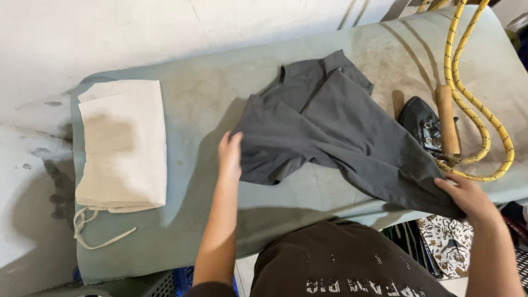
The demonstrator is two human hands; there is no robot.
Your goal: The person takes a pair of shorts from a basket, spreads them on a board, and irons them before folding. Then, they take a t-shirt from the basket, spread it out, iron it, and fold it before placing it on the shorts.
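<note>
Garment (324,126) lay crumpled on the counter (209,99), left hand (230,157) pinching one edge and right hand (467,195) gripping the hem just beside the iron (423,126), where a careless tug risked dragging cloth against it.

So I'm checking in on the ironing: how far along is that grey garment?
Early. Done: a folded cream cloth lies aside on the board. In hand: the left hand and right hand spread the grey garment, which is creased and bunched. Left: the iron lies untouched beside it.
</note>
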